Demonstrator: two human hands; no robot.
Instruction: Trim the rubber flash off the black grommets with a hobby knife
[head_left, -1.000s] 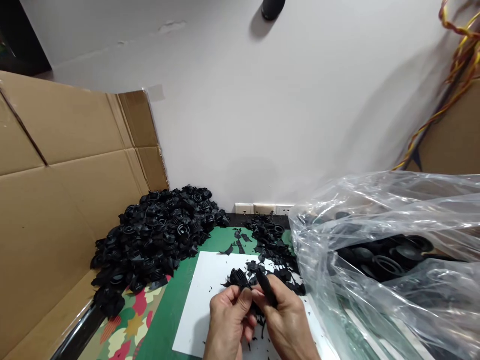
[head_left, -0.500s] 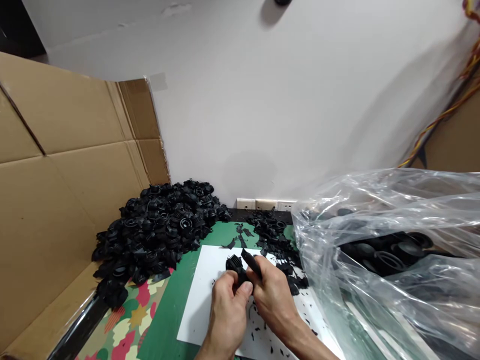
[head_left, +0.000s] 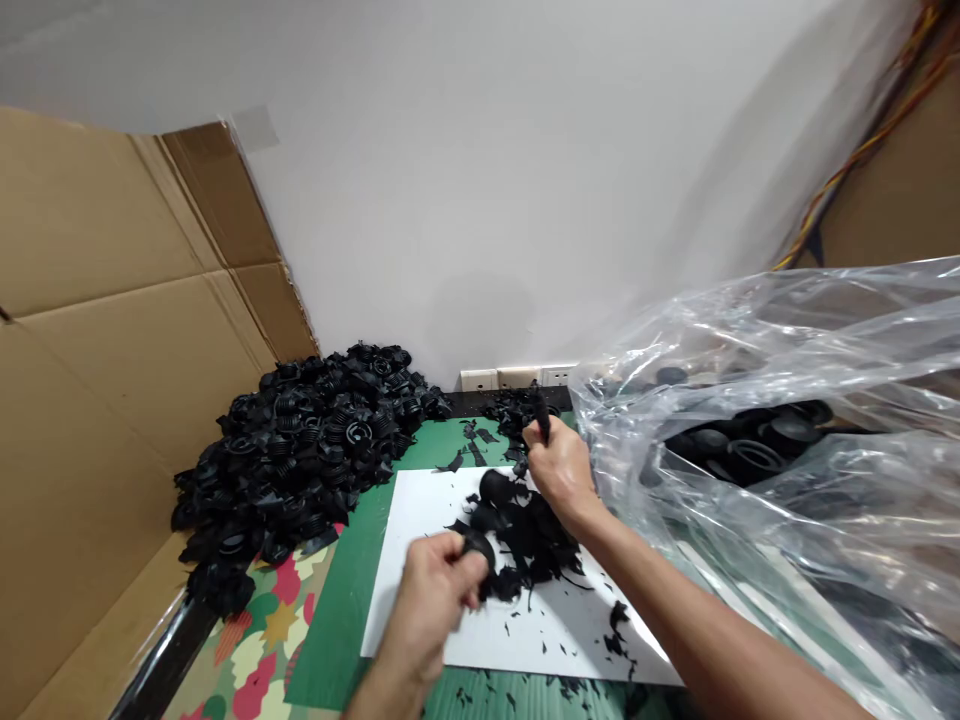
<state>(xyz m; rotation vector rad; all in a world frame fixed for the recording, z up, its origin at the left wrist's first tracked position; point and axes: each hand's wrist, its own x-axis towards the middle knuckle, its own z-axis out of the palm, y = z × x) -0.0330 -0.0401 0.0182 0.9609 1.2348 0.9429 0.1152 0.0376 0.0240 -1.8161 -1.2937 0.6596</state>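
Observation:
My left hand (head_left: 433, 582) is closed on a round black rubber part (head_left: 480, 550), held low over the white sheet (head_left: 416, 505). In my right hand (head_left: 559, 468), farther away and to the right, is a slim black tool (head_left: 542, 412) pointing up; its exact kind is not clear. Between the hands lies a loose heap of black rubber parts and scraps (head_left: 529, 532) on the sheet. My right wrist and forearm cover some of what is behind them.
A large mound of ribbed black rubber parts (head_left: 300, 440) rests against the cardboard (head_left: 135, 350) at left. On the right, a clear plastic bag (head_left: 750, 340) holds more black parts. The green mat (head_left: 337, 610) lies under the sheet; sockets (head_left: 517, 378) are on the wall behind.
My hands have moved apart: the right went up and away with the tool, the left slightly left and nearer. The black heap on the sheet is now uncovered. The view has shifted.

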